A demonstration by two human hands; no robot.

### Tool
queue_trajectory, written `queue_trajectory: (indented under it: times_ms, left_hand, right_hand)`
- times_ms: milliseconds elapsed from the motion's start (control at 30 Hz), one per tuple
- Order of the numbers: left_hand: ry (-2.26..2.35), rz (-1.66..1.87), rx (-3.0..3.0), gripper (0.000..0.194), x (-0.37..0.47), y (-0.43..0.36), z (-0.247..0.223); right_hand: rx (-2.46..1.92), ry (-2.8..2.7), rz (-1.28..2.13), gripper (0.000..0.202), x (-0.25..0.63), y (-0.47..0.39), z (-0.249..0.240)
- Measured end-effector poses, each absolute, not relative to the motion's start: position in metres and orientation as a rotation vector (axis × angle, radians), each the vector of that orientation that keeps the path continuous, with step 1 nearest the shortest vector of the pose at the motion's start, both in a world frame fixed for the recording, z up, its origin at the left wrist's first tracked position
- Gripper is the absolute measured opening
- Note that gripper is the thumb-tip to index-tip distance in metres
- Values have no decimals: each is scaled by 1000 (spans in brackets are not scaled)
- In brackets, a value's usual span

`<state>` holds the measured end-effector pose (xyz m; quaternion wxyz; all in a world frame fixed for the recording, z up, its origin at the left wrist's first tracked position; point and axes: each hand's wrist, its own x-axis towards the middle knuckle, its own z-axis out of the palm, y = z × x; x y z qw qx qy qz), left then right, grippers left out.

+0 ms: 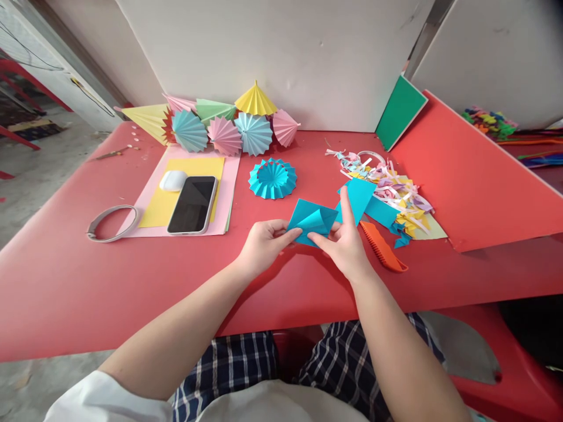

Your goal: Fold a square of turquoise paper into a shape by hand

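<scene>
L hand [266, 243] & R hand [343, 243] both pinch folded blue paper square [313, 223] above red bench [176, 287].

The only view comes from a camera worn on the person's head, facing forward and steeply down over the table [153, 293] from close range. The person's lap [237, 363] fills the bottom centre, the hands [275, 234] [341, 240] sit near the middle, and a pale wall [299, 58] spans the top.
</scene>
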<state>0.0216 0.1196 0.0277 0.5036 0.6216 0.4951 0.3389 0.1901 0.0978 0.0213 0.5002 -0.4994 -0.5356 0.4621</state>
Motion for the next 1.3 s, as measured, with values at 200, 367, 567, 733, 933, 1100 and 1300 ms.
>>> queue_trajectory:
  times_ms: [200, 367, 567, 733, 933, 1100, 1300]
  left_hand:
    - [1217, 842, 1452, 31, 20, 122, 25]
    - [1220, 847, 1422, 33, 18, 124, 26]
    - [1145, 692, 1520, 32, 18, 121, 26]
    - [1106, 636, 1552, 32, 18, 121, 25]
    - [1049, 696, 1515, 29, 22, 119, 25]
    - [1022, 822, 1485, 49, 32, 114, 19]
    - [1072, 834, 1493, 48, 30, 115, 22]
  right_hand:
    - [-1257, -1299, 1045, 86, 201, 99, 24]
    - [-1266, -1284, 951, 77, 213, 103, 27]
    - [-1250, -1366, 1079, 90, 209, 100, 35]
    - [-1322, -1391, 1084, 85, 208, 98, 37]
    - [-1285, -1364, 1102, 84, 206, 98, 36]
    - [-1263, -1387, 1068, 82, 200, 97, 26]
    - [-1278, -1357, 1087, 80, 202, 98, 31]
